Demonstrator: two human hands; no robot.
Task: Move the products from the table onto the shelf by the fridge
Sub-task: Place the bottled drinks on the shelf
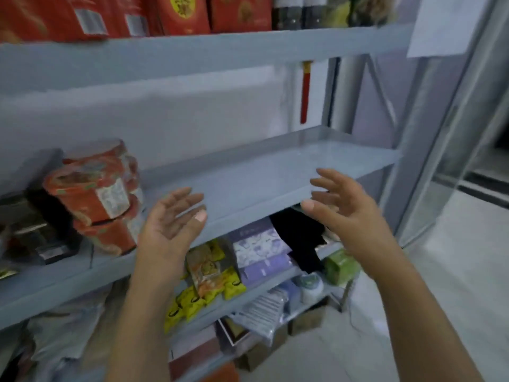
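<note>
A grey metal shelf [264, 172] stands in front of me, its middle board bare on the right half. My left hand [172, 216] and my right hand [344, 208] hover at that board's front edge, palms facing each other, fingers spread, holding nothing. Red instant-noodle cups [96, 194] are stacked on the left of the same board, next to dark packets [33, 232].
Red packages [176, 15] and dark bottles [297, 12] fill the top board. Below lie yellow snack bags [209, 271], purple boxes [259, 252], a green box [340, 266] and a jar [309, 285]. A glass fridge door [451, 128] stands to the right. Cardboard boxes [305, 321] sit on the floor.
</note>
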